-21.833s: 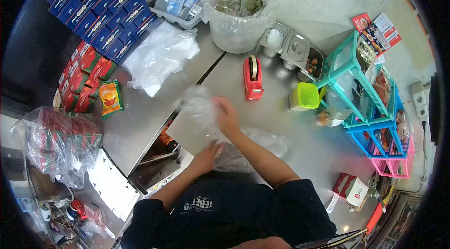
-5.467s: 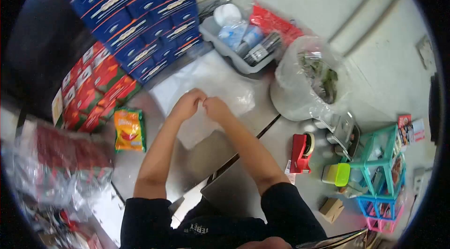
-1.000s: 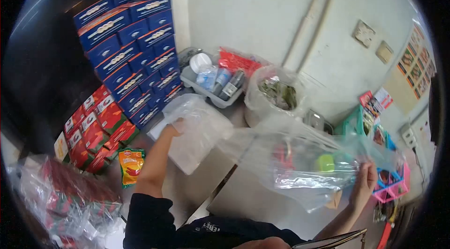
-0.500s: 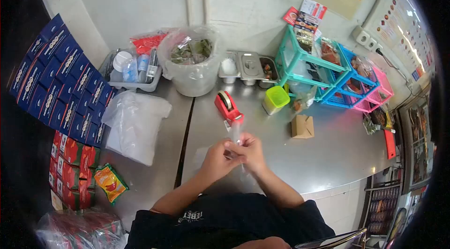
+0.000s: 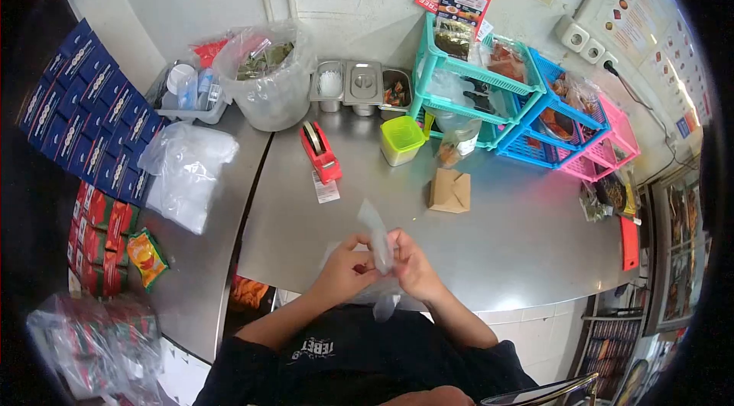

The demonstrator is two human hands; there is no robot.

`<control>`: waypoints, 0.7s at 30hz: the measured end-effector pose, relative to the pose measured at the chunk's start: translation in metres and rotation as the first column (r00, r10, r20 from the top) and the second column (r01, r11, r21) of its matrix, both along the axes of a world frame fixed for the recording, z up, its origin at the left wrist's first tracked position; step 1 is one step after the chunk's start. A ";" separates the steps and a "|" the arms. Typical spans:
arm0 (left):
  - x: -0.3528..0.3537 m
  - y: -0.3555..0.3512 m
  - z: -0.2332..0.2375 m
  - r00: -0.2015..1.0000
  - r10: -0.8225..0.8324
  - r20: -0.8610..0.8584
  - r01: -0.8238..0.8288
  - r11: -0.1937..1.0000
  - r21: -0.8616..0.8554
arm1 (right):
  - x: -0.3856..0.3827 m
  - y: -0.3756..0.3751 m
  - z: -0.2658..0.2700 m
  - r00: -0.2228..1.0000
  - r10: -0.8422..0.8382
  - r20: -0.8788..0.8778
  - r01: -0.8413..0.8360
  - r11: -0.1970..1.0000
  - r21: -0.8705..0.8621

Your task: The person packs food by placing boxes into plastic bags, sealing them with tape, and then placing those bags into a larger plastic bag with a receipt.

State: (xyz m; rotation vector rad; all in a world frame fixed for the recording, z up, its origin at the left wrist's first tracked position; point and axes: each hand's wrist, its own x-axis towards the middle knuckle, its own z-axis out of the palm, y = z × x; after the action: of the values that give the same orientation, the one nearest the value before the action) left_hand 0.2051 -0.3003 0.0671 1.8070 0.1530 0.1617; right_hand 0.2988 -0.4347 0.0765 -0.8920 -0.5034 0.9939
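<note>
The person stands at the near edge of the table, both hands drawn together just above it. The left hand and the right hand meet on a thin clear plastic bag. The fingers of each hand are closed in a pinch on the film, the knuckles almost touching. One end of the bag sticks up between the hands and a crumpled end hangs below them, over the table's edge.

It looks to me like the bag is being worked at one end, rubbed or gathered between the fingertips. I cannot tell whether its mouth is open.

The film is flimsy and likely slippery, so handling it further calls for a light fingertip grip and small, opposed motions of the two hands rather than a pull.

Well apart from the hands:
- A red tape dispenser sits toward the middle of the table.
- A green tub and a small cardboard box sit beside the dispenser.
- A heap of clear bags lies near the left edge.
</note>
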 end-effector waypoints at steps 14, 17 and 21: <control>-0.039 0.010 0.009 0.878 0.406 0.255 -0.030 0.577 -0.816 | 0.085 -0.075 -0.037 0.911 -0.287 -0.295 0.161 0.909 -0.384; -0.053 0.008 0.025 0.889 0.398 0.228 0.086 0.343 -0.936 | 0.099 -0.085 -0.043 0.866 -0.343 0.365 0.466 0.819 -0.335; -0.054 0.006 0.015 0.985 -0.036 0.170 0.114 0.875 -0.471 | 0.128 -0.089 -0.040 0.576 -0.425 0.699 0.756 0.603 -0.257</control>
State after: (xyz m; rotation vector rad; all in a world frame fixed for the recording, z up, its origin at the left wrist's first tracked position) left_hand 0.1515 -0.2944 0.0817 1.2938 0.0061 0.1909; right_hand 0.4265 -0.5236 0.0361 -1.7770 -0.3505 0.1413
